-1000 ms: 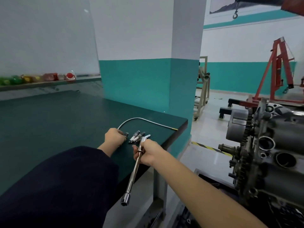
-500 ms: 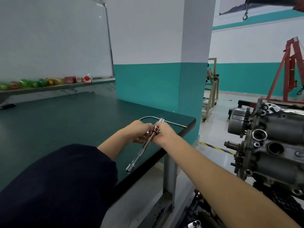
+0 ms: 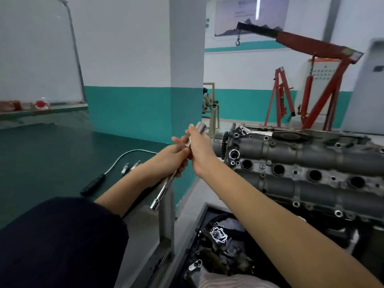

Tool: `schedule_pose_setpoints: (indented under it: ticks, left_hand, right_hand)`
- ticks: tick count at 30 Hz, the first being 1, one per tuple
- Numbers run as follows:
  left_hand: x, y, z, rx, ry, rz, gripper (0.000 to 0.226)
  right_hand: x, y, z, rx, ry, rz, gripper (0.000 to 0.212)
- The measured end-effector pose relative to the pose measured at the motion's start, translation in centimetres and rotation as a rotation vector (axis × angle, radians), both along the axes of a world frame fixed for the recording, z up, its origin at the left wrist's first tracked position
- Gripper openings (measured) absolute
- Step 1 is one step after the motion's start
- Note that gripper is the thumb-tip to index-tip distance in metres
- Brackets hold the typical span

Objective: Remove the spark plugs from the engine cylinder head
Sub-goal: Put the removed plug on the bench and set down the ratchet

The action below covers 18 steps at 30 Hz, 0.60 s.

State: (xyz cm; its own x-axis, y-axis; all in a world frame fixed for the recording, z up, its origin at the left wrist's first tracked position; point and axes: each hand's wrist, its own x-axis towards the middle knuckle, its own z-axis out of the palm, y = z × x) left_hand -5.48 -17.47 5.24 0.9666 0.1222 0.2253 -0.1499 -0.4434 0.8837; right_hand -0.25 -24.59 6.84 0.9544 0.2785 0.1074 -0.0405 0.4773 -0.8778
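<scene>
green bench (image 3: 52,154) at left holds spark plugs (image 3: 131,165); mid-frame our left hand (image 3: 173,155) and right hand (image 3: 198,145) both grip the socket wrench (image 3: 164,191) (cylinder head (image 3: 311,169) lies right).

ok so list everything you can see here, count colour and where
socket wrench: one, silver, held in both hands between bench and engine
spark plugs: at least two, silver and white, on the bench
flexible tool: one, black handle and silver shaft, on the bench
bench: one, dark green, left
engine: one, grey, right, four open holes along its top
ratchet: one, silver with black handle, on the engine
tray of parts: one, black, on the floor below the engine
crane: one, red, back right
whiteboard: one, white, left wall
left hand: grips the wrench
right hand: grips its upper end
</scene>
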Motion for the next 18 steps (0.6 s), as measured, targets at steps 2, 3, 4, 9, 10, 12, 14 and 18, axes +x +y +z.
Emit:
schedule_pose_setpoints:
  ticks: [2,3,4,9,10,12,14,18]
  left_hand:
    - [0.4,-2.5,0.3,-0.122,-0.038,-0.088,0.028]
    - [0.6,-3.5,0.5,-0.14,-0.047,-0.118,0.028]
    - [0.9,-4.6,0.6,-0.13,-0.057,-0.131,0.027]
    - [2.2,-9.7,1.6,0.079,-0.145,-0.1,0.027]
    - [2.5,-10.6,1.8,0.105,-0.156,-0.107,0.03]
    - [3.4,-12.2,2.0,0.148,-0.179,-0.12,0.033]
    - [4.2,-13.5,2.1,0.173,-0.195,-0.132,0.034]
    - [5.1,-14.4,-0.1,0.187,-0.137,-0.137,0.027]
  right_hand:
    - [-0.2,-2.2,0.8,0.021,-0.019,-0.053,0.022]
    - [-0.2,-3.2,1.1,0.02,-0.02,-0.088,0.023]
    - [0.0,-4.1,1.3,0.004,-0.02,-0.126,0.023]
    - [2.0,-8.1,2.0,-0.097,0.018,-0.391,0.025]
    - [2.3,-9.0,2.0,-0.115,0.029,-0.441,0.028]
    - [3.1,-10.3,1.9,-0.154,0.031,-0.507,0.03]
    - [3.7,-11.7,2.0,-0.151,0.018,-0.562,0.027]
    - [6.1,-17.4,4.6,0.087,0.071,-0.69,0.019]
